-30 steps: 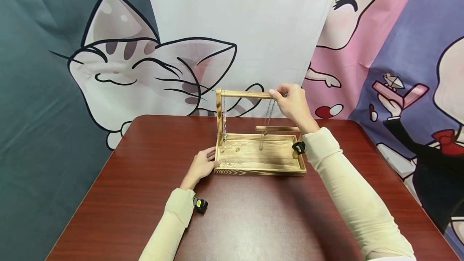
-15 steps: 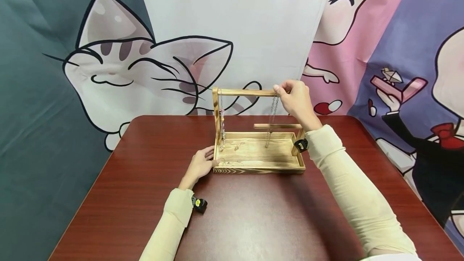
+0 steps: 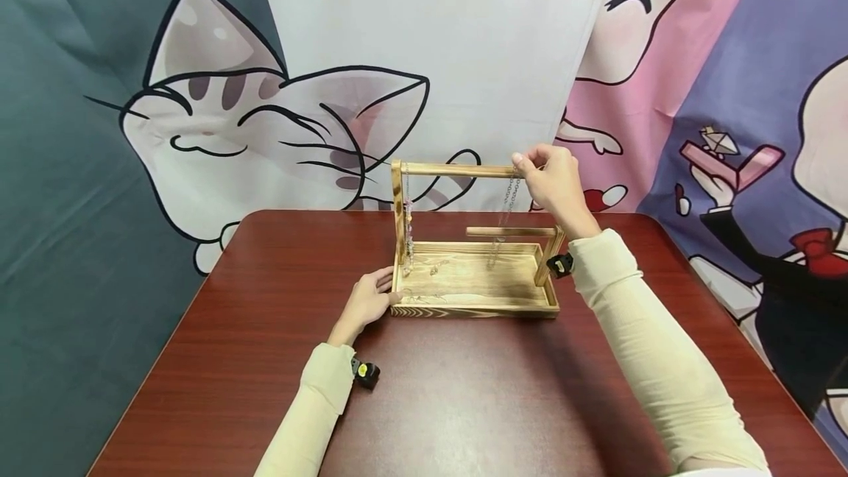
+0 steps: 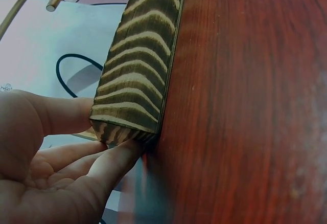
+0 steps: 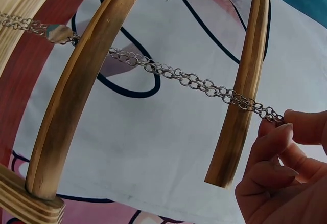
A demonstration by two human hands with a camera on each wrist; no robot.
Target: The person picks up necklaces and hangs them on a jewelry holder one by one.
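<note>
A wooden jewelry stand with a tray base and two bars is on the table. My left hand grips the base's left front corner; in the left wrist view the thumb and fingers press that corner. My right hand is at the free right end of the upper bar. Its thumb and fingertips pinch a silver chain necklace, which hangs down past the lower bar with a small round pendant. In the right wrist view the chain crosses in front of the upper bar.
Another necklace with coloured beads hangs by the stand's left post. Small jewelry pieces lie in the tray. The dark red table stretches around the stand, with a cartoon-printed cloth behind it.
My right hand has moved to the right along the upper bar, taking the pinched chain necklace with it. My left hand has kept its grip on the base corner.
</note>
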